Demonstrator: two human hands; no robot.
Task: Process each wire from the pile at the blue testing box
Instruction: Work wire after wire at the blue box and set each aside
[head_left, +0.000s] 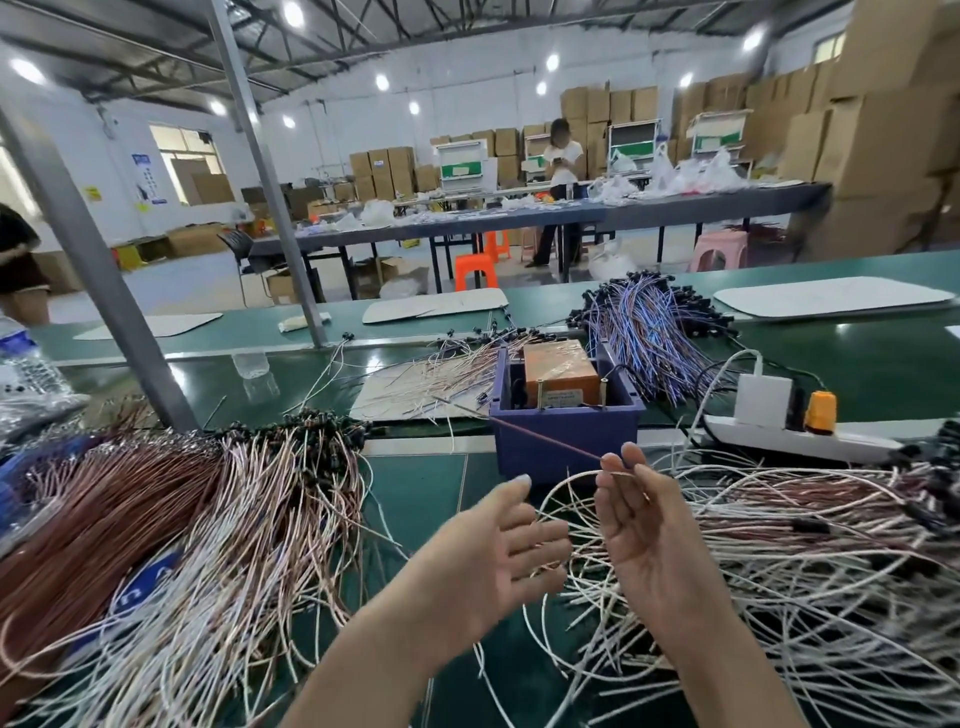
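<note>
The right hand (641, 525) is raised in front of the chest, palm turned inward and fingers pointing up, its forearm coming in from the lower right. Thumb and forefinger tips meet near the top and pinch the end of a thin reddish wire (545, 437). The other fingers stand loosely straight behind them. From the pinch the wire runs up and to the left, crossing the front of the blue testing box (566, 441) and ending past the box's left corner.

The left hand (501, 551) is just beside the right one and slightly lower, palm up and facing the right hand. Its fingers are spread and relaxed and it holds nothing. Its forearm reaches in from the bottom centre.

Both hands hover over the near edge of a loose pile of white wires (810, 545) spread across the right side of the green surface (415, 488).

The testing box stands just beyond the hands, open at the top with an orange block (558, 371) inside it.

A thick fan of copper-coloured and pale wires (182, 519) lies to the left. A bundle of blue and purple wires (649, 332) lies behind the box. A white power strip (800, 441) carrying an orange plug (821, 410) lies to the right of the box.
</note>
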